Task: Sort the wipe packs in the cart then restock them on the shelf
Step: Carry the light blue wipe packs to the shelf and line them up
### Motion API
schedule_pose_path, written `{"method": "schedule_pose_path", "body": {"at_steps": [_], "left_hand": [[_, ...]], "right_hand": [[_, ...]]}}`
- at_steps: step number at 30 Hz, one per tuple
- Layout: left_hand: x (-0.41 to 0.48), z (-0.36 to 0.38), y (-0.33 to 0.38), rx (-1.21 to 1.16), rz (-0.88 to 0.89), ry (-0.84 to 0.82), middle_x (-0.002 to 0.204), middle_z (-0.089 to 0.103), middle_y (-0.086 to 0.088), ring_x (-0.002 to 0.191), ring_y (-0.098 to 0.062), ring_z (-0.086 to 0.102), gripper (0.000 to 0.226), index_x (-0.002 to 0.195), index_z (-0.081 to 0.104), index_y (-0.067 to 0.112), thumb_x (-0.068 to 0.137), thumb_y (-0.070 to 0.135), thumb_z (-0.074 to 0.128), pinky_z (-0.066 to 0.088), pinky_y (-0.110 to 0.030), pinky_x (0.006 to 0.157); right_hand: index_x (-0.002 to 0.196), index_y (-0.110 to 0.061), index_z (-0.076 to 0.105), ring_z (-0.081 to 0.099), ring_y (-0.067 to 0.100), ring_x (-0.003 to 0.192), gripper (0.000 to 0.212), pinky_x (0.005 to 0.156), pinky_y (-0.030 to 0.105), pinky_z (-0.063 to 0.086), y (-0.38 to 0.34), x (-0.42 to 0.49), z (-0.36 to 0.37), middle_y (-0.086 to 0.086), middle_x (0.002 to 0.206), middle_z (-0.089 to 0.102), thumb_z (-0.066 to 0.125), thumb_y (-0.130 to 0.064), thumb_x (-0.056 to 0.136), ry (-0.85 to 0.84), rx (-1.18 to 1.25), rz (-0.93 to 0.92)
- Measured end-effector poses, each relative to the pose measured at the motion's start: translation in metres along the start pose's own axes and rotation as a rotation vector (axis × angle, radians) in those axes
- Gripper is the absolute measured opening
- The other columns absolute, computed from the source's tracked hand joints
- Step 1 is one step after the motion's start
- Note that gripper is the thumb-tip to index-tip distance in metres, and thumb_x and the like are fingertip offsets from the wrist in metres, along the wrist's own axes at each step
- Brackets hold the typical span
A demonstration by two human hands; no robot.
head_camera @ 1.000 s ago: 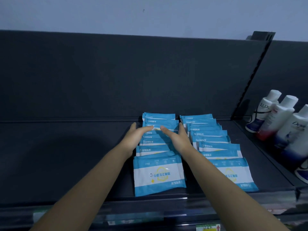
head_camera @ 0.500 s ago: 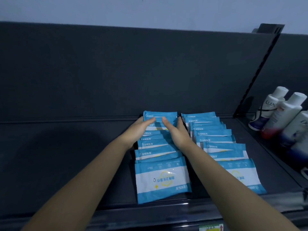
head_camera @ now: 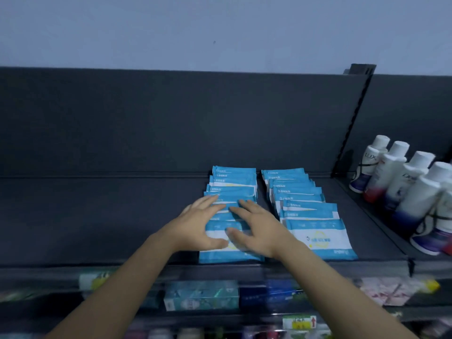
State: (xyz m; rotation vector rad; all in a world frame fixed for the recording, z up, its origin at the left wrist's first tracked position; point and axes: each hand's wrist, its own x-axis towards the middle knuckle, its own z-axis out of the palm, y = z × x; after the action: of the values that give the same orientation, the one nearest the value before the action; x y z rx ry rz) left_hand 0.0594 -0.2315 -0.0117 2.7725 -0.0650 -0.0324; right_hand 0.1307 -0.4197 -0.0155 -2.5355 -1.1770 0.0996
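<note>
Hand pose: both forearms reach forward over the shelf point(head_camera: 97, 216) edge. The left hand point(head_camera: 199, 227) and right hand point(head_camera: 256, 228) lie palm down, side by side and just apart, fingers straight and spread. Neither hand grips anything; both rest flat on the near half of the left row of wipe packs point(head_camera: 232, 182).

Count: two rows of blue-and-white packs. The right row point(head_camera: 300, 199) shows about eight packs. The left row is partly covered by the hands, so its count cannot be confirmed. Five white bottles point(head_camera: 396, 177) stand on the adjoining shelf section to the right, well apart from the packs.

Orientation: every pack lies flat, printed face up, with its long axis running left to right. Each pack overlaps the one behind it. Both rows run from the shelf front to the dark back panel point(head_camera: 171, 118), parallel, with a narrow gap between them.
</note>
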Motion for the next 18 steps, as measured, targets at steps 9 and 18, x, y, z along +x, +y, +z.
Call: {"method": "schedule_pose_path", "body": {"at_steps": [9, 18], "left_hand": [[-0.011, 0.015, 0.006, 0.023, -0.088, 0.184, 0.159, 0.008, 0.010, 0.145, -0.006, 0.000, 0.079, 0.150, 0.020, 0.028, 0.085, 0.053, 0.058, 0.014, -0.034, 0.119], [-0.028, 0.018, 0.004, -0.180, -0.145, 0.380, 0.124, 0.032, 0.012, 0.115, -0.007, 0.030, 0.101, 0.133, 0.039, 0.023, 0.050, 0.075, 0.065, 0.033, -0.028, 0.099]], "right_hand": [[0.153, -0.019, 0.008, -0.002, 0.019, 0.148, 0.069, 0.119, 0.037, -0.001, 0.001, -0.002, 0.008, 0.005, 0.160, 0.002, 0.031, -0.054, 0.097, -0.013, -0.199, -0.018], [0.101, -0.028, 0.042, 0.043, 0.016, 0.098, 0.040, 0.086, 0.030, 0.035, -0.015, -0.012, -0.004, -0.012, 0.096, 0.050, 0.071, -0.044, 0.079, 0.122, 0.128, 0.000]]}}
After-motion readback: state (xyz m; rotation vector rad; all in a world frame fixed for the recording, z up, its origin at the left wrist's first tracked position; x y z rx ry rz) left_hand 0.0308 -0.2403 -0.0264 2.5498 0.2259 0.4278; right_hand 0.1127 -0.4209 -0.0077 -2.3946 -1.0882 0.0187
